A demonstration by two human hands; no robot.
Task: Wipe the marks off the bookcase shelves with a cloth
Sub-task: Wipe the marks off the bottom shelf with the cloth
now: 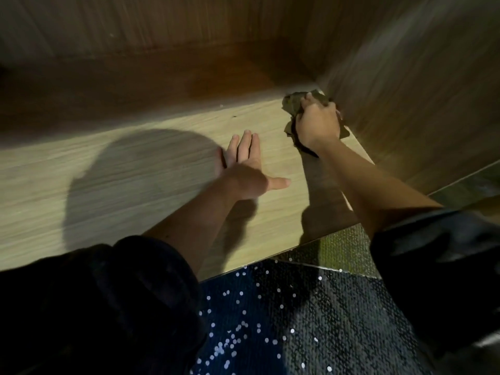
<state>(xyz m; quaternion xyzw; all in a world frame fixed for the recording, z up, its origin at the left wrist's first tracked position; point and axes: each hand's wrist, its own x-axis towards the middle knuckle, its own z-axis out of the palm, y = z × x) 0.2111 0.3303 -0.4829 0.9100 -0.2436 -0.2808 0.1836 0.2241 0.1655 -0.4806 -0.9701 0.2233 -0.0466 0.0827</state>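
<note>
A light wooden bookcase shelf (pixel 135 171) fills the middle of the view. My right hand (pixel 318 123) grips a crumpled olive-brown cloth (pixel 293 102) and presses it onto the shelf at the right end, close against the side panel (pixel 419 104). Part of the cloth is hidden under the hand. My left hand (pixel 244 169) lies flat on the shelf to the left of the cloth, fingers straight and thumb spread out. A small dark speck (pixel 234 116) and a pale crumb (pixel 221 106) sit on the shelf further back.
The back panel (pixel 162 28) and the right side panel close in the shelf. My head's shadow falls on the shelf at the left. Below the shelf's front edge lie a dark sequined fabric (pixel 257 320) and a strip of floor (pixel 338 244).
</note>
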